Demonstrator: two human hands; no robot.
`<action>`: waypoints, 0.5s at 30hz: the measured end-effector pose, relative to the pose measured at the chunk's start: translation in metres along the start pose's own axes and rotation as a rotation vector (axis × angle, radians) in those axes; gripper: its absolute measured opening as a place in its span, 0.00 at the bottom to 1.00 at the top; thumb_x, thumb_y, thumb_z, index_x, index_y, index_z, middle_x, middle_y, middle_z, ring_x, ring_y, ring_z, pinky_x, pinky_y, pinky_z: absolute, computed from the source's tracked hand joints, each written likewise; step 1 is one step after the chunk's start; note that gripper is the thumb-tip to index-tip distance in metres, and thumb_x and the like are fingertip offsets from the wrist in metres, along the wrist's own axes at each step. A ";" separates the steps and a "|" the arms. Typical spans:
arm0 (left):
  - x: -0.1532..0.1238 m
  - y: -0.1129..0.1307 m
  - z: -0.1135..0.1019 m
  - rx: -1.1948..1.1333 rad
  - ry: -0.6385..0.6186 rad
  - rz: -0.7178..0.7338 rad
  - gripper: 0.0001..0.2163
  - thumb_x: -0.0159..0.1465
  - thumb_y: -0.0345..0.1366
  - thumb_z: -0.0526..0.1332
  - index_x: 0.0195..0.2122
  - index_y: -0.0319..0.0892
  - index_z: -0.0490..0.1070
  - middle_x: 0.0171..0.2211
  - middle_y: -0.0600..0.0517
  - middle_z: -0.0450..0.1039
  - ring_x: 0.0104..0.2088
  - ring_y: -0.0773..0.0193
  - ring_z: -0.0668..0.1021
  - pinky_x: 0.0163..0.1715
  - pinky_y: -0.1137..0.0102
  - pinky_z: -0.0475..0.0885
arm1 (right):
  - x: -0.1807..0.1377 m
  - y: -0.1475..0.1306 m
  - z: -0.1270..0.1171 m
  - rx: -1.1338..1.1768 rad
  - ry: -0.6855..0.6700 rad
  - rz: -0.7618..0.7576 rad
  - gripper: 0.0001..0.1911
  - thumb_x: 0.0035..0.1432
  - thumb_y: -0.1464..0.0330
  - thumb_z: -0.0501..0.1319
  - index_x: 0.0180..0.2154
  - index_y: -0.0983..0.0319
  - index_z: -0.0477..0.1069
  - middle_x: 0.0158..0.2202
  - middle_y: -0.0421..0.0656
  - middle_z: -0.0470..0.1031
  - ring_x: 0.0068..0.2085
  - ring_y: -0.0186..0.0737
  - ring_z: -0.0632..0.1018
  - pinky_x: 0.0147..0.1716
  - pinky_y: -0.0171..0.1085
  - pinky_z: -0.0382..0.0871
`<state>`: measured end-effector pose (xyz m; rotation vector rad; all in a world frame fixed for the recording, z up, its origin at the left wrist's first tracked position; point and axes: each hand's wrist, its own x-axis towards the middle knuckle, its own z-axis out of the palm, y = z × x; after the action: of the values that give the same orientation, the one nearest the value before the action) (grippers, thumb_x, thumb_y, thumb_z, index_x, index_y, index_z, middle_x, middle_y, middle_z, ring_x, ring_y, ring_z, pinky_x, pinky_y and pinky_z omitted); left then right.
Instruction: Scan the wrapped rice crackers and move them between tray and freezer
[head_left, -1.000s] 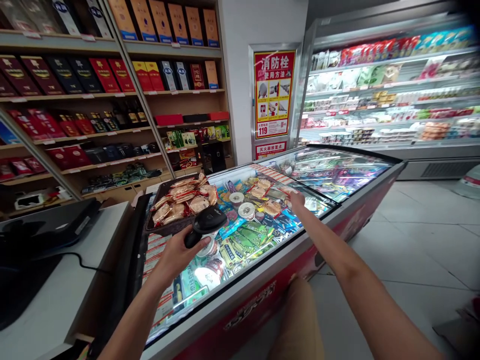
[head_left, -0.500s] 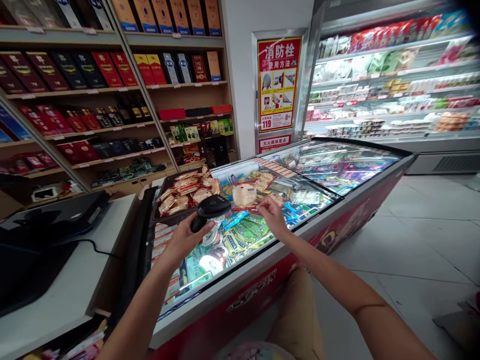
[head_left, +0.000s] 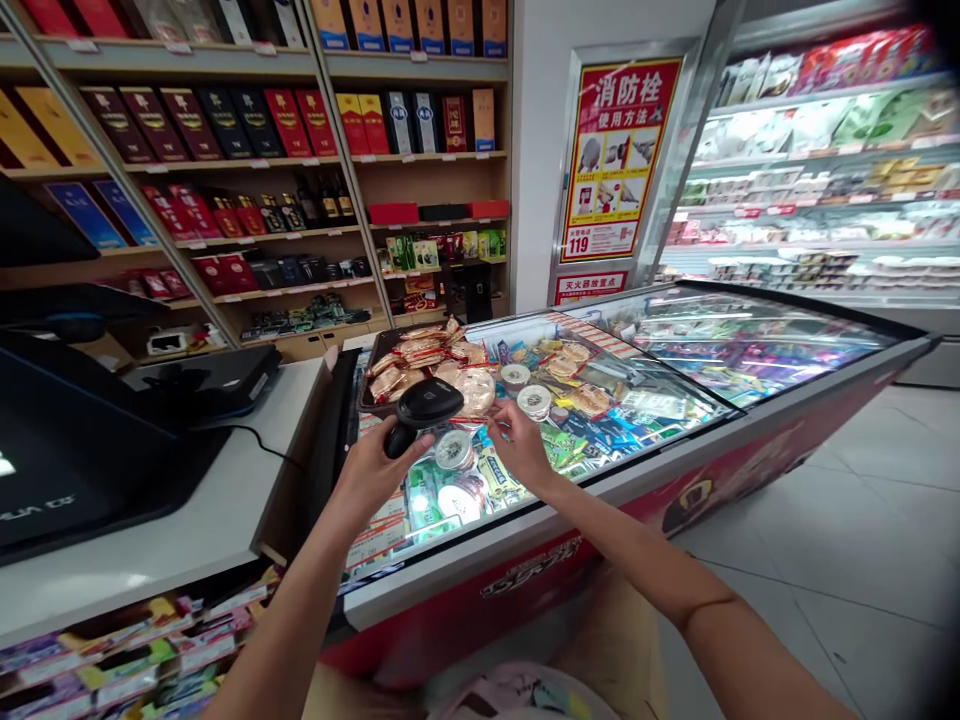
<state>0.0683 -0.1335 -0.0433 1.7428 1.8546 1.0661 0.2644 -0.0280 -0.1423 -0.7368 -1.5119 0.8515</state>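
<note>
My left hand (head_left: 375, 468) is wrapped round the handle of a black barcode scanner (head_left: 430, 400), its head pointing up and away over the glass. With thumb and fingers together, my right hand (head_left: 523, 447) pinches the near red edge of a packet of flat round bread (head_left: 474, 390) in clear wrapping. The packet is just beyond the scanner head, partly behind it. Beside it is a dark tray (head_left: 363, 398) piled with similar packets (head_left: 424, 345). Two more bread packets (head_left: 568, 360) lie farther right on the freezer glass.
A glass-topped chest freezer (head_left: 600, 488) with ice creams inside runs off to the right. To the left stands a counter (head_left: 225, 500) with a dark monitor (head_left: 82, 450) and a cable. Shelves of boxes (head_left: 251, 125) line the back, and a lit fridge (head_left: 810, 200) is at right.
My view has turned left. The packet in my right hand has moved left, closer to the tray and the scanner. My left hand still holds the scanner.
</note>
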 end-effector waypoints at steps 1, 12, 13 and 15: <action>-0.001 -0.001 0.000 -0.027 -0.004 0.004 0.28 0.57 0.59 0.62 0.47 0.39 0.75 0.30 0.52 0.75 0.24 0.66 0.68 0.26 0.72 0.64 | 0.000 0.002 0.007 -0.022 -0.004 -0.034 0.07 0.59 0.63 0.59 0.31 0.57 0.63 0.51 0.46 0.73 0.49 0.43 0.77 0.45 0.43 0.76; 0.000 -0.037 -0.023 -0.114 0.101 -0.121 0.23 0.56 0.58 0.63 0.36 0.40 0.73 0.19 0.59 0.62 0.22 0.67 0.64 0.22 0.73 0.59 | 0.016 0.010 0.083 -0.056 -0.132 -0.060 0.05 0.60 0.65 0.56 0.32 0.58 0.62 0.50 0.48 0.74 0.48 0.41 0.77 0.40 0.39 0.76; 0.000 -0.041 -0.027 -0.126 0.119 -0.135 0.22 0.56 0.58 0.63 0.34 0.40 0.72 0.19 0.59 0.61 0.21 0.67 0.64 0.21 0.73 0.59 | 0.024 0.011 0.090 -0.053 -0.132 -0.035 0.06 0.59 0.65 0.57 0.31 0.58 0.61 0.49 0.47 0.75 0.47 0.41 0.77 0.39 0.39 0.75; 0.000 -0.050 -0.036 -0.151 0.140 -0.161 0.22 0.56 0.57 0.63 0.34 0.41 0.71 0.18 0.60 0.60 0.21 0.68 0.63 0.21 0.73 0.58 | 0.048 0.013 0.102 -0.078 -0.110 0.012 0.08 0.58 0.64 0.58 0.29 0.58 0.60 0.47 0.45 0.77 0.43 0.40 0.78 0.39 0.38 0.73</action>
<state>0.0091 -0.1403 -0.0569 1.4418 1.9057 1.2549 0.1574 0.0083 -0.1324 -0.7674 -1.6475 0.8580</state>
